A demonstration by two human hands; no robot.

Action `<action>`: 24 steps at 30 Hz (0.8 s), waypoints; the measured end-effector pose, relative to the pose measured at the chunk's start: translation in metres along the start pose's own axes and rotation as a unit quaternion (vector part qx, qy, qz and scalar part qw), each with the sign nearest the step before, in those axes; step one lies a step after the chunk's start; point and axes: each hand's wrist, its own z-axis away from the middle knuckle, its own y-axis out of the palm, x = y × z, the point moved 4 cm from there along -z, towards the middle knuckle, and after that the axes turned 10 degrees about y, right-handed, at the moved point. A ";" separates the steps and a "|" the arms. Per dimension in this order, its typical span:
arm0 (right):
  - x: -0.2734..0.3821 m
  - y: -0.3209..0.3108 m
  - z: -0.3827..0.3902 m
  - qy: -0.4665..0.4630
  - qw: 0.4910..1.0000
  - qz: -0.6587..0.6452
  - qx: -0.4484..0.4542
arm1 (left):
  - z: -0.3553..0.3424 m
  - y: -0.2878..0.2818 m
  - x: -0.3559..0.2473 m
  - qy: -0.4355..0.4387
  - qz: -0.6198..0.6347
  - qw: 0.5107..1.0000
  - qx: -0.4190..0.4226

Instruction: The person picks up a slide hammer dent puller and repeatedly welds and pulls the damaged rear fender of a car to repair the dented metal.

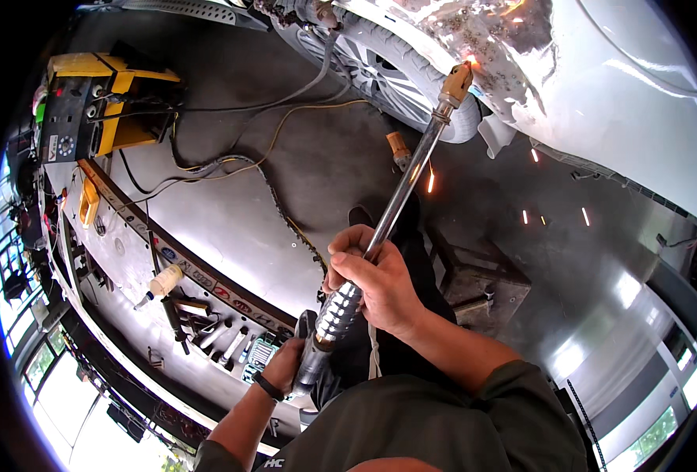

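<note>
A long dent-puller slide hammer (402, 195) runs from my lap up toward a white car body panel (632, 102). Its copper-coloured tip meets a bare, scorched patch (486, 35) on the panel, where an orange glow shows. My left hand (284, 366), with a dark band at the wrist, is closed around the rear grip. Higher up, my right hand (384, 289) closes round the chrome shaft at the upper end of the ribbed sliding weight (339, 313). Sparks (431, 182) streak down below the tip.
A yellow and black welding machine (112, 106) stands at the far left, its cables (274, 102) trailing across the floor. On the left, a workbench (120, 244) carries a bottle (164, 282) and several tools. A small stool (486, 287) is right of my legs. A car wheel (372, 75) sits ahead.
</note>
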 end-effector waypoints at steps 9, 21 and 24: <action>0.120 -0.012 -0.040 -0.045 0.997 0.045 0.033 | 0.027 0.013 -0.009 0.024 -0.054 0.990 -0.131; -0.029 0.001 0.014 0.056 0.996 -0.059 0.033 | 0.039 -0.041 0.045 -0.042 -0.005 0.986 -0.160; -0.019 0.000 0.010 0.055 0.998 -0.031 0.012 | 0.030 -0.029 0.044 0.006 0.016 0.988 -0.156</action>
